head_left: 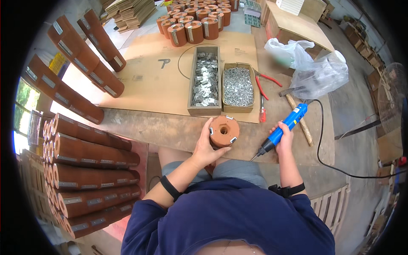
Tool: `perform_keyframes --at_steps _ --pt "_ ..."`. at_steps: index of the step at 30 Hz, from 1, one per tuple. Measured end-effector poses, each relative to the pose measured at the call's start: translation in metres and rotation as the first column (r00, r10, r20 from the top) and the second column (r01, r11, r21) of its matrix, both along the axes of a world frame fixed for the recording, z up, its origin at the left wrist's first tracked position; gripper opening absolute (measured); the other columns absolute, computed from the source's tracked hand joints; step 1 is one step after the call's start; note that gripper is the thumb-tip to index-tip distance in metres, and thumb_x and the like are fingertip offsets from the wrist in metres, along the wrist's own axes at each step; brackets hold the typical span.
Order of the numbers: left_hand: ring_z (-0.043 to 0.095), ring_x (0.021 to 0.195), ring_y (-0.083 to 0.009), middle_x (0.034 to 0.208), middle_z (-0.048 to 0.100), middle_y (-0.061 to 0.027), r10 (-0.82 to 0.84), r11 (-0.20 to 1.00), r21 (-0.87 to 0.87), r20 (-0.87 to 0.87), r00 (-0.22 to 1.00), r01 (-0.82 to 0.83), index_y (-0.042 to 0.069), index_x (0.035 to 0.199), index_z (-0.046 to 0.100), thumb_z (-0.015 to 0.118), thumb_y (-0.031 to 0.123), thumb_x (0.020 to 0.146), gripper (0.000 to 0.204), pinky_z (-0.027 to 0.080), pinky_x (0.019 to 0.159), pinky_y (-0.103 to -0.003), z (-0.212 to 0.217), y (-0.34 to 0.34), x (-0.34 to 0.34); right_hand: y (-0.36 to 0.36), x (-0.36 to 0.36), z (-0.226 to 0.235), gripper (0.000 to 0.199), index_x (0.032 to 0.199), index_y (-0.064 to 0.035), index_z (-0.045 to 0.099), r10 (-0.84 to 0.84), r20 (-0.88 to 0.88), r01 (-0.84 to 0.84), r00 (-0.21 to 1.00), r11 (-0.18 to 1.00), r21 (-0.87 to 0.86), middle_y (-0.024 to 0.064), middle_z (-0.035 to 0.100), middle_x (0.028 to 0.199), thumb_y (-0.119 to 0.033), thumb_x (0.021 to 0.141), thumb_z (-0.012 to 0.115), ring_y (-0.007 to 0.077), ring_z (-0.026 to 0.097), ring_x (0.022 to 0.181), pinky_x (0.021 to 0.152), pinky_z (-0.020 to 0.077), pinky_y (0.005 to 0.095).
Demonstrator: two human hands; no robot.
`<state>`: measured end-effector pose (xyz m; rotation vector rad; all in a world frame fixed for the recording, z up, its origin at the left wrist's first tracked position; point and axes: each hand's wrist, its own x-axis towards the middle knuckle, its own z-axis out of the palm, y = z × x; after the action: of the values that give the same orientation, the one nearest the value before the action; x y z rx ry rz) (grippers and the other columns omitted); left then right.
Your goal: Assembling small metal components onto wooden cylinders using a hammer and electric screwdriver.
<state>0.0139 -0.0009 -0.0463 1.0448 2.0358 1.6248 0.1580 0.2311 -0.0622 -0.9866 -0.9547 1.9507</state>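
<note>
Near the front edge of the workbench, my left hand [207,146] is wrapped round a short reddish-brown cylinder [219,138]. The cylinder has a hole through its middle and small metal plates set round its rim. My right hand [286,138] grips a blue electric screwdriver [293,118], its thin bit pointing down and left, apart from the cylinder. A black cord runs from the screwdriver's far end off to the right. Just beyond the cylinder are a long wooden tray [204,111] of flat metal plates [207,80] and a small cardboard box [238,109] of screws [238,86].
Red-handled pliers [259,86], a red screwdriver [262,115] and a hammer [302,124] lie right of the box. Plastic bags [319,75] sit farther right. Many similar cylinders [194,33] stand at the back; tall stacks [97,162] of them rise at left.
</note>
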Motion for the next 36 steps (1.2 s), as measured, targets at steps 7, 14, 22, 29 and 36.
perform_keyframes --at_steps 7,14,22,29,36 --pt "0.046 0.113 -0.0274 0.122 0.043 -0.0155 0.169 0.985 0.041 -0.119 0.979 -0.165 0.003 0.132 0.024 0.082 0.017 0.055 0.097 0.039 0.094 -0.037 0.002 0.014 0.008 -0.001 -0.002 0.002 0.035 0.101 -0.0049 0.042 -0.004 0.015 0.004 1.000 1.000 -0.005 0.0091 0.053 0.075 -0.011 0.073 0.063 0.0209 0.056 0.064 0.057 0.0510 0.0368" --pt "0.047 0.114 -0.0224 0.120 0.048 -0.0133 -0.223 0.973 -0.044 0.060 0.973 0.226 0.005 0.132 0.025 0.083 0.016 0.056 0.096 0.038 0.096 -0.034 0.026 0.006 -0.030 0.001 0.001 -0.001 0.035 0.101 -0.0048 0.042 -0.002 0.022 0.002 1.000 1.000 -0.005 0.0091 0.053 0.076 -0.011 0.074 0.063 0.0207 0.056 0.064 0.058 0.0511 0.0365" --pt "0.045 0.115 -0.0261 0.123 0.046 -0.0150 -0.119 0.990 -0.087 -0.081 0.990 0.112 0.005 0.134 0.024 0.083 0.022 0.057 0.099 0.038 0.096 -0.036 0.018 -0.002 -0.022 -0.002 0.000 0.003 0.035 0.102 -0.0043 0.041 0.004 0.025 -0.004 1.000 1.000 0.008 0.0088 0.053 0.077 -0.011 0.074 0.062 0.0203 0.055 0.064 0.058 0.0510 0.0361" --pt "0.047 0.110 -0.0344 0.121 0.045 -0.0192 0.016 0.997 -0.056 -0.518 0.855 -0.052 0.004 0.130 0.034 0.084 0.029 0.051 0.096 0.041 0.091 -0.040 0.037 -0.006 -0.018 -0.003 -0.001 0.005 0.033 0.101 -0.0041 0.043 0.008 0.039 -0.008 0.999 1.000 0.006 0.0082 0.052 0.076 -0.013 0.075 0.061 0.0195 0.055 0.065 0.058 0.0504 0.0347" --pt "0.048 0.107 -0.0366 0.121 0.044 -0.0211 -0.018 0.989 -0.118 -0.700 0.714 -0.091 0.003 0.118 0.049 0.080 0.036 0.054 0.078 0.042 0.087 -0.042 0.042 -0.010 -0.016 -0.004 -0.003 0.008 0.034 0.102 -0.0031 0.044 0.005 0.068 -0.006 0.998 1.000 0.022 0.0076 0.052 0.076 -0.015 0.075 0.060 0.0190 0.054 0.066 0.059 0.0500 0.0341"
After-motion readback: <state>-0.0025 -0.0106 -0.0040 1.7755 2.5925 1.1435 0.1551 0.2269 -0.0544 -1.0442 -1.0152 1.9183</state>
